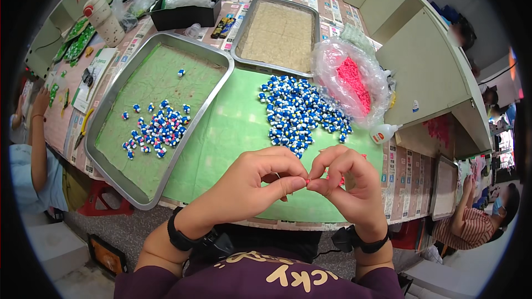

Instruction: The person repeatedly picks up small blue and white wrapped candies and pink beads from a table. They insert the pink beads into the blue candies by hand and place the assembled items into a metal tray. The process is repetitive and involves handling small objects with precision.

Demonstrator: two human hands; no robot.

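My left hand (257,182) and my right hand (346,180) meet fingertip to fingertip over the near edge of a green mat (233,133). Between their pinched fingers sits a tiny pink piece (306,180); which hand bears it I cannot tell. Just beyond my hands lies a loose heap of small blue-and-white pieces (299,113) on the mat. A steel tray (113,97) lined in green, to the left, holds more blue, white and pink pieces (158,130). A clear plastic bag (332,58) with pink pieces (354,83) lies at the right.
A second steel tray (244,30) with a beige lining stands behind. A small glue bottle (383,132) lies at the mat's right edge. A black box (185,14), a cup (105,19), pliers (83,127) and papers crowd the far left. Other people sit at left and right.
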